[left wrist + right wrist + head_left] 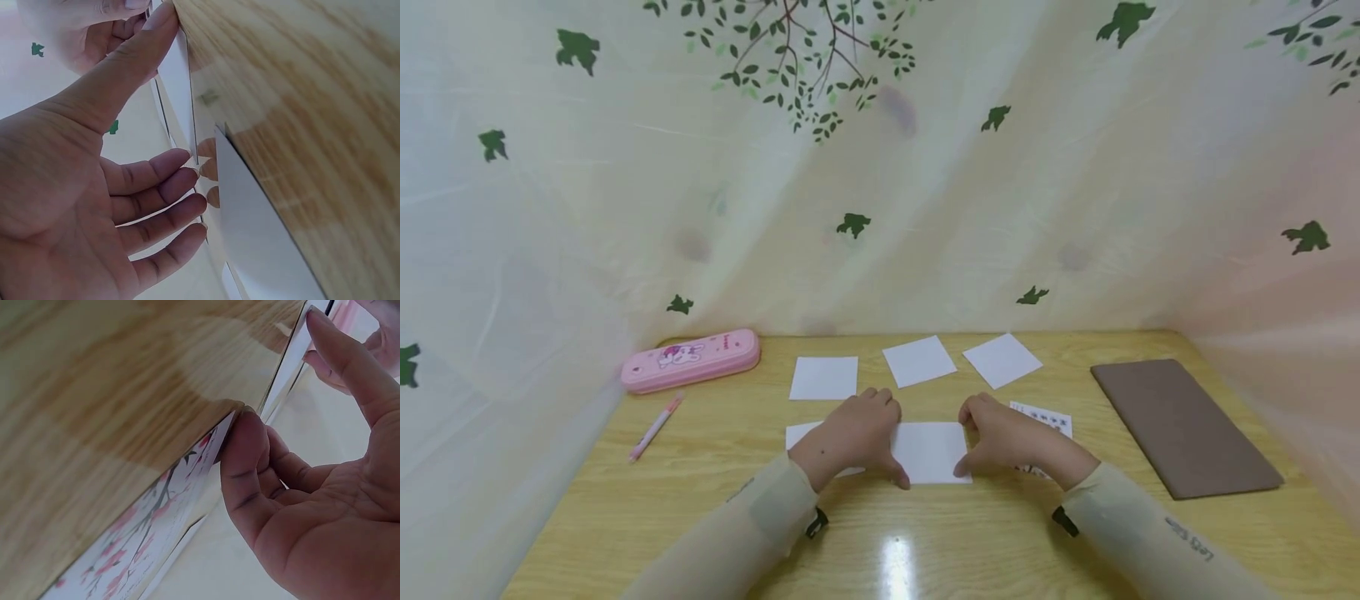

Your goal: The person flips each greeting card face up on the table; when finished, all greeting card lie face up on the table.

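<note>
A blank white card (931, 454) lies flat on the wooden table between the two hands. My left hand (861, 429) is at its left side, thumb touching the near left corner and the other fingers spread, gently bent, towards the far left corner. On the right side, my right hand (1011, 433) has its thumb on the near right corner; its other fingers bend inward by the far right corner. Another white card (802, 433) is partly hidden under the left hand. A printed card with pink blossoms (134, 531) lies partly behind the right hand.
Three white cards form a back row: left card (823, 378), middle card (919, 361), and tilted right card (1002, 360). A pink pencil case (692, 360) and a pen (656, 427) lie at left. A brown folder-like board (1183, 429) lies at right. Patterned cloth (925, 183) hangs behind.
</note>
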